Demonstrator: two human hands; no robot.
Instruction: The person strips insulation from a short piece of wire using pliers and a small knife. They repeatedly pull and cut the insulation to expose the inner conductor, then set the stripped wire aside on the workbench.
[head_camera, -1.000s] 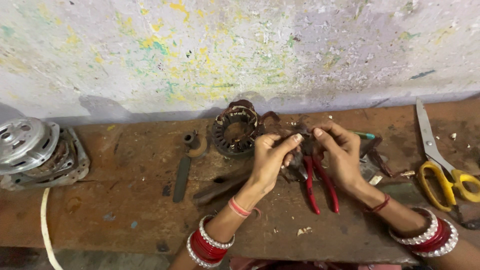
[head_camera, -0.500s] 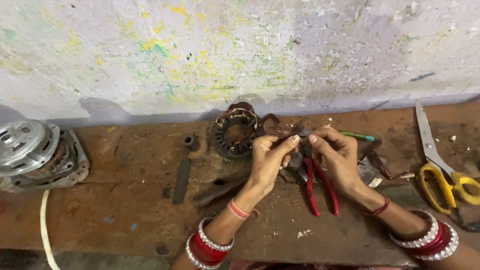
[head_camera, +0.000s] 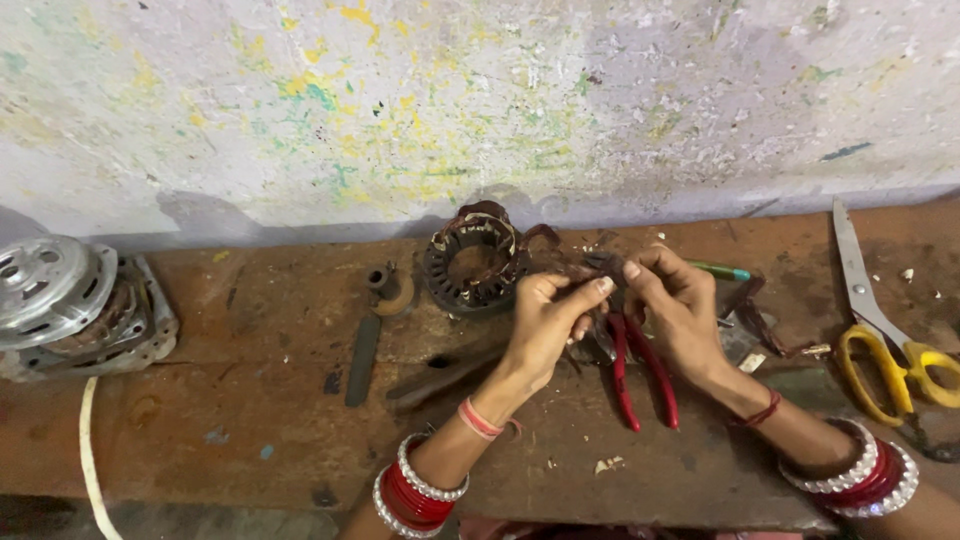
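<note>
Pinching something small and dark between thumb and forefinger, my left hand (head_camera: 545, 325) meets my right hand (head_camera: 675, 310) just above the workbench (head_camera: 250, 400); both pairs of fingertips close on the same bit, a thin strand of wire (head_camera: 600, 272) as far as I can tell, though it is too small to make out surely. Both grips are clenched, fingers curled in, the fingertips almost touching each other.

Directly under my hands, at 6 o'clock from them, the red-handled pliers (head_camera: 640, 375) lie flat on the wood, handles pointing back toward me. At 10 o'clock from my left hand stands the motor stator (head_camera: 475, 262), a dark ring with copper-brown windings, close to the wall (head_camera: 480, 100). Farther out at 9 o'clock sits a small bushing (head_camera: 385, 285) with a flat dark file (head_camera: 362, 360) below it, and at the bench's far end the silver motor housing (head_camera: 70, 300). At 3 o'clock from my right hand lie the yellow-handled scissors (head_camera: 880, 330), well apart, with a green pen (head_camera: 722, 271) just behind my right knuckles.
</note>
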